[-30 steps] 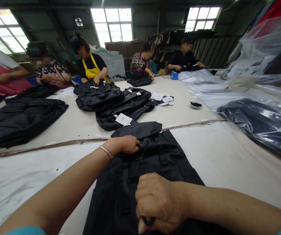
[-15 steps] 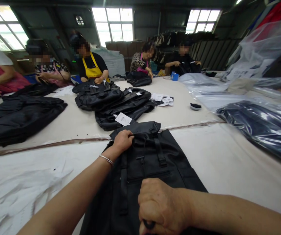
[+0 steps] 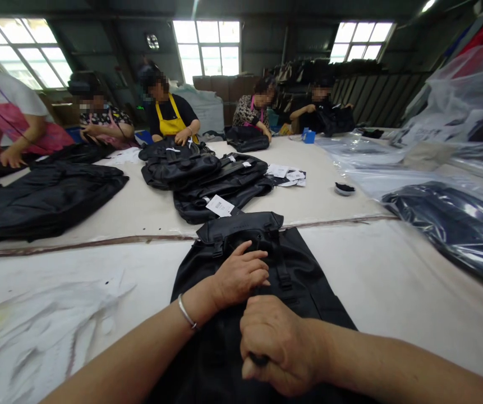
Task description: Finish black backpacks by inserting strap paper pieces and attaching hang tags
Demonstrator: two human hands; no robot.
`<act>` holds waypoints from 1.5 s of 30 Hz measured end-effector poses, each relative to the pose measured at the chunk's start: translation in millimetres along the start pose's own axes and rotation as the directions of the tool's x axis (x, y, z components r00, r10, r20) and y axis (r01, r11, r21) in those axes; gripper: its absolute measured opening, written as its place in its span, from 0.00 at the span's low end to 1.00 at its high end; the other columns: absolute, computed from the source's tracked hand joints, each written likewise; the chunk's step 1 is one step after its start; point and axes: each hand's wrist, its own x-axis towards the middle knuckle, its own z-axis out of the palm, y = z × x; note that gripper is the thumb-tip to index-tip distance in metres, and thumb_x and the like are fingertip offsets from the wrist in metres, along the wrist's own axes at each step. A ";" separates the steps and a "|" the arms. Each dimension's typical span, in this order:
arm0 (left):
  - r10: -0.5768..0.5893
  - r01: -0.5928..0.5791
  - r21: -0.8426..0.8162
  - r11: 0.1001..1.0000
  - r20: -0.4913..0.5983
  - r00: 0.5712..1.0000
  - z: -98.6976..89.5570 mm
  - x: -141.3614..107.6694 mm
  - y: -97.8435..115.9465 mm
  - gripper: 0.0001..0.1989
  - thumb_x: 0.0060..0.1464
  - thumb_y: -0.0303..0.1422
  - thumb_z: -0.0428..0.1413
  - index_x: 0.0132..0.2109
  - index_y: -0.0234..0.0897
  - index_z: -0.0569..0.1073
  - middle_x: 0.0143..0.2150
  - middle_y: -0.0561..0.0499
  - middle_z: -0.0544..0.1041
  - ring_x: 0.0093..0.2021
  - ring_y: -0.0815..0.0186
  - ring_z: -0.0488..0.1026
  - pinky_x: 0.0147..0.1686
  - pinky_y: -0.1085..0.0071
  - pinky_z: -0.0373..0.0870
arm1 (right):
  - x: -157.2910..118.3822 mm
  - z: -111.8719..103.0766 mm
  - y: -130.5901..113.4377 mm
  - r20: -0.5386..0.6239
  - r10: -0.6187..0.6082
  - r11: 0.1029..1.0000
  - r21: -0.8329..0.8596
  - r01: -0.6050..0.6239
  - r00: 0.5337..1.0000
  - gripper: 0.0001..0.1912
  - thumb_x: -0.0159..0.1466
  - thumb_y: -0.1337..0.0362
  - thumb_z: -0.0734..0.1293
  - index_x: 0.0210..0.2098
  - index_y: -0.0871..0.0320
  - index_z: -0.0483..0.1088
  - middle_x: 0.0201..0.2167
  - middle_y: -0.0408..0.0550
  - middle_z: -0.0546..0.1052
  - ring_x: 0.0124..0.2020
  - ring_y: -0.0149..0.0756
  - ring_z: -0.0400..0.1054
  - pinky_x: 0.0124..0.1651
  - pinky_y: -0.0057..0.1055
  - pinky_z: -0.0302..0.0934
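Observation:
A black backpack (image 3: 308, 275) lies flat in front of me, its flap (image 3: 241, 223) at the far end and a buckled strap (image 3: 282, 269) down its front. My left hand (image 3: 241, 275), with a silver bangle at the wrist, rests over the front of the backpack, fingers apart and stretched to the right. Close below it, my right hand (image 3: 279, 342) is closed in a fist around a small black thing (image 3: 258, 359). Only a rounded dark end shows, so its kind is unclear. A white tag (image 3: 220, 206) lies just beyond the flap.
Several black bags (image 3: 194, 174) are heaped ahead, another (image 3: 47, 196) lies left. Plastic-wrapped goods (image 3: 451, 219) lie right, near a small round dish (image 3: 344, 189) and paper tags (image 3: 287, 173). Clear plastic (image 3: 47, 320) covers the near left. Several co-workers handle bags across the table (image 3: 376, 247).
My left hand has let go of the flap edge and come nearer, rightward over the backpack's front, its fingers now extended. My right hand keeps its grip in nearly the same place.

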 end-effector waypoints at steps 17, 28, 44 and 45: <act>-0.127 0.099 0.180 0.979 0.152 0.980 22.7 24.9 -66.5 0.09 0.61 0.38 0.51 0.39 0.41 0.75 0.67 0.47 0.62 0.69 0.50 0.51 0.64 0.40 0.40 | 21.9 -5.2 -67.2 0.051 0.437 0.676 0.640 -0.365 0.898 0.24 0.68 0.49 0.56 0.21 0.56 0.54 0.15 0.37 0.56 0.16 0.23 0.49 0.19 0.24 0.43; -0.279 0.247 0.173 0.953 0.193 0.941 39.3 13.4 -71.4 0.12 0.64 0.39 0.48 0.44 0.41 0.74 0.63 0.46 0.68 0.64 0.54 0.60 0.61 0.40 0.50 | 23.3 0.5 -81.5 0.322 0.348 0.543 0.696 -0.470 0.880 0.25 0.66 0.46 0.60 0.23 0.59 0.60 0.18 0.38 0.59 0.20 0.23 0.54 0.23 0.22 0.49; -0.305 0.287 0.121 0.950 0.170 0.937 40.3 14.1 -73.5 0.11 0.61 0.33 0.50 0.44 0.36 0.76 0.57 0.42 0.72 0.52 0.59 0.73 0.52 0.63 0.70 | -14.5 6.7 97.3 -0.167 0.980 0.172 0.467 -0.868 0.105 0.11 0.57 0.59 0.69 0.28 0.60 0.68 0.18 0.37 0.60 0.18 0.24 0.53 0.19 0.24 0.42; -0.301 0.282 0.126 0.951 0.174 0.938 39.5 13.7 -73.1 0.11 0.60 0.32 0.51 0.44 0.36 0.76 0.58 0.42 0.72 0.52 0.59 0.73 0.52 0.63 0.70 | -11.5 10.0 102.6 -0.149 0.986 0.142 0.528 -0.838 0.073 0.10 0.56 0.60 0.69 0.27 0.60 0.67 0.16 0.35 0.58 0.16 0.23 0.51 0.18 0.24 0.40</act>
